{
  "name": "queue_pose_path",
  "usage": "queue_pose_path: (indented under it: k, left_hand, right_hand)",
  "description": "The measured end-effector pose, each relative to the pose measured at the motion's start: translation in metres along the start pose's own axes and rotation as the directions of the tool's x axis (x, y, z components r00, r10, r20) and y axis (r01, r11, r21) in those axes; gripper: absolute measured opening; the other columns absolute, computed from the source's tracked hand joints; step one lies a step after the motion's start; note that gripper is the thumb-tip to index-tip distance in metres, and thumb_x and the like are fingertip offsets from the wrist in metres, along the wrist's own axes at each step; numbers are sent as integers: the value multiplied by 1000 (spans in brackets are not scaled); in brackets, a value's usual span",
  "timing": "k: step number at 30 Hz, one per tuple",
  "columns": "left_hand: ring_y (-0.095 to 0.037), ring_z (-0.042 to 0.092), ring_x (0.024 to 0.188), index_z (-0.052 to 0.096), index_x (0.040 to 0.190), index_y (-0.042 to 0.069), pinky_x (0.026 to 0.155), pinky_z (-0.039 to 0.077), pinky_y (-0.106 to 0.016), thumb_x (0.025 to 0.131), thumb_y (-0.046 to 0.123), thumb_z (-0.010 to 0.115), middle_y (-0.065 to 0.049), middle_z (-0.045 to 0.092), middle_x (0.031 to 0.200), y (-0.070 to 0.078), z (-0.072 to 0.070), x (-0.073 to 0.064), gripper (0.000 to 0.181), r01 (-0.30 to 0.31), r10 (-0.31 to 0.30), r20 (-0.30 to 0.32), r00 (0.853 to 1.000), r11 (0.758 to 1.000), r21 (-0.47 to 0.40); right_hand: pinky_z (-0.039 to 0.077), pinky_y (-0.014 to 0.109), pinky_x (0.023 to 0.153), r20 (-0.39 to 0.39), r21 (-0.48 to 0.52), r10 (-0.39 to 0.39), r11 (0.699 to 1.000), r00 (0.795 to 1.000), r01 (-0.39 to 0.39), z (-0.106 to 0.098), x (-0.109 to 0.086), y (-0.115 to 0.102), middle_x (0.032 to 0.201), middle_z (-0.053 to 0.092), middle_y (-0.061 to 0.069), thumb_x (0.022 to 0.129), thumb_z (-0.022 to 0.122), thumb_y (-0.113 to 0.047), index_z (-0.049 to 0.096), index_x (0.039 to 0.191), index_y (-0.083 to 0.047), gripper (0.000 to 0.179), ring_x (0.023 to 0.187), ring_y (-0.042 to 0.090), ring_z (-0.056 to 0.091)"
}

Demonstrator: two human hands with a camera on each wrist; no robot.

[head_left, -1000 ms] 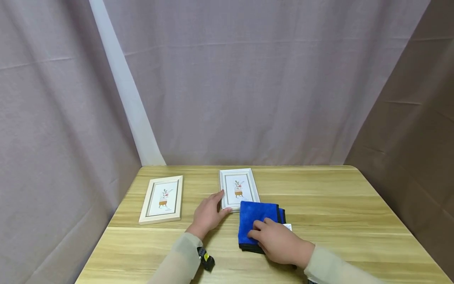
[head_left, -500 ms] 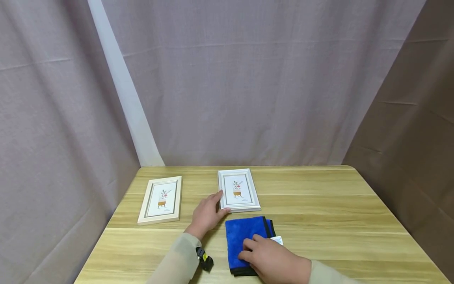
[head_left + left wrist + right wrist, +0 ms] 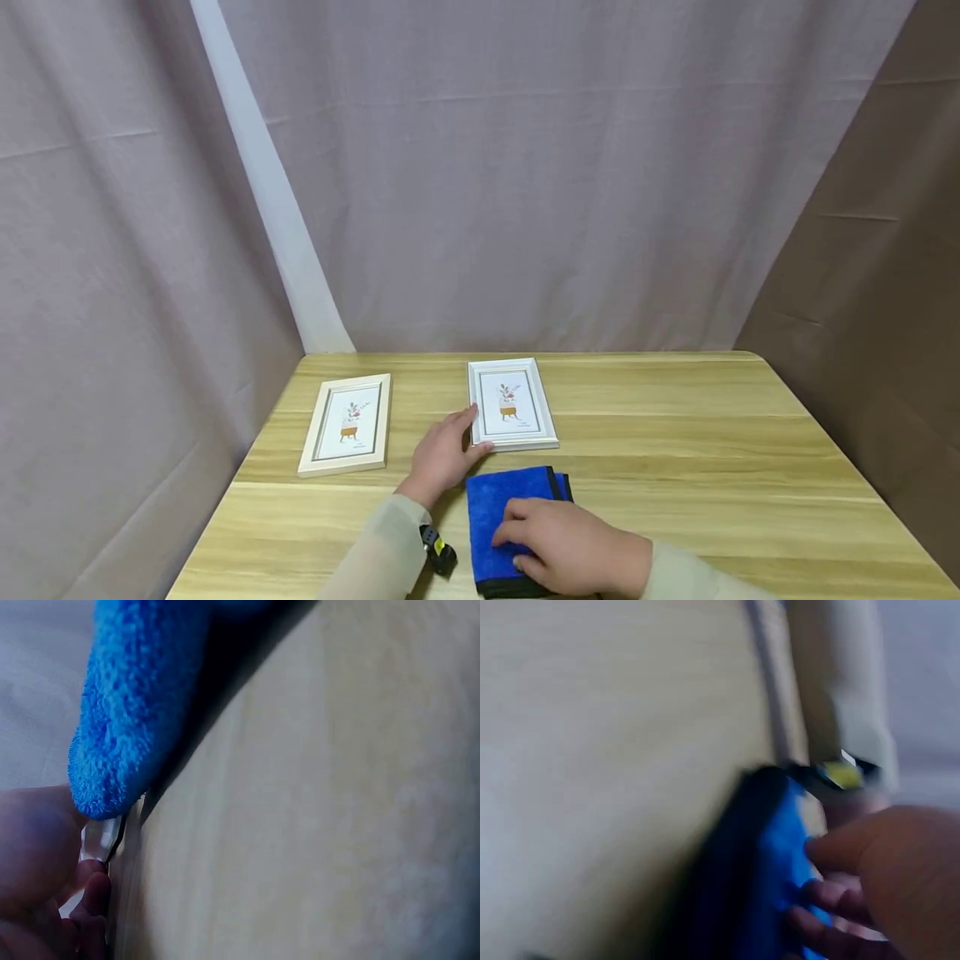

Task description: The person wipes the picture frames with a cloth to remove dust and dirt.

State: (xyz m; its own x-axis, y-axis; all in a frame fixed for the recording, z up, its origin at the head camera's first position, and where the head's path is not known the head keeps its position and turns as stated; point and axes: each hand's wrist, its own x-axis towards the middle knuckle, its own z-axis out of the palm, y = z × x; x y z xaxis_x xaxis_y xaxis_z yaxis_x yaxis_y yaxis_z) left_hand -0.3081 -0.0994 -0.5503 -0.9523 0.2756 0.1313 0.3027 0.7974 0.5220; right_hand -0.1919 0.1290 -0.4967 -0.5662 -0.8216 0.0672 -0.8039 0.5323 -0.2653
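Observation:
A white picture frame (image 3: pixel 512 406) with a plant print lies flat at the middle back of the wooden table. My left hand (image 3: pixel 444 454) holds its near left corner, fingers along the left side and thumb at the front edge. In front of it lies a folded blue cloth (image 3: pixel 495 504) with black edging. My right hand (image 3: pixel 562 542) rests over the cloth, its bent fingers touching the top and its thumb apart from them. The blue cloth (image 3: pixel 131 712) looms close in the left wrist view, while the right wrist view is blurred around the cloth (image 3: pixel 784 840).
A second, cream picture frame (image 3: pixel 347 425) with a similar print lies at the left of the table (image 3: pixel 712 467). Grey curtains (image 3: pixel 487 208) stand behind and beside the table. A black wrist device (image 3: pixel 437 552) is on the left sleeve.
The right hand has drawn the blue cloth off the front of the white frame, towards the body and left. Its thumb has come into view. The left hand stays at the frame's corner.

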Motion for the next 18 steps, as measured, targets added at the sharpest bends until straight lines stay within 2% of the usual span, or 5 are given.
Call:
queue_pose_path:
  k: [4, 7, 10, 14, 18]
  left_hand:
    - [-41, 57, 144, 50, 167, 18, 116, 48, -59, 103, 54, 75, -11, 56, 163, -1, 2, 2, 78, -1, 1, -15, 1000, 1000, 11]
    - [-41, 56, 144, 50, 167, 19, 116, 47, -59, 103, 55, 75, -10, 56, 164, -1, 2, 3, 78, 8, -8, -13, 1000, 1000, 7]
    - [-41, 54, 147, 48, 168, 20, 118, 46, -58, 103, 57, 74, -10, 54, 165, -1, 3, 3, 79, 20, -20, 6, 1000, 1000, 2]
    - [-41, 51, 149, 46, 169, 21, 121, 43, -58, 103, 58, 73, -9, 52, 167, -1, 2, 2, 80, 27, -27, 18, 999, 1000, -7]
    - [-41, 51, 149, 46, 169, 21, 121, 42, -58, 103, 57, 73, -9, 52, 167, -1, 0, 1, 80, 30, -30, 14, 999, 999, -11]
  right_hand:
    - [59, 32, 87, -89, 151, 151, 979, 984, -137, -26, 12, 32, 118, 68, -5, 103, 78, -18, 78, 131, -17, 28, 101, 8, 67]
    - [61, 36, 85, -158, 186, 266, 954, 951, -236, -43, 20, 66, 123, 70, 3, 103, 78, -15, 75, 134, -11, 32, 101, 17, 70]
    - [62, 41, 88, -180, 180, 361, 927, 915, -330, -52, 23, 96, 131, 69, 9, 104, 77, -16, 72, 140, -9, 37, 105, 22, 71]
    - [62, 48, 91, -182, 149, 430, 901, 884, -407, -54, 24, 126, 136, 66, 16, 105, 75, -18, 65, 149, -3, 48, 104, 24, 70]
    - [60, 51, 93, -191, 151, 443, 895, 876, -420, -49, 26, 146, 138, 63, 21, 106, 74, -19, 56, 157, 2, 58, 101, 25, 68]
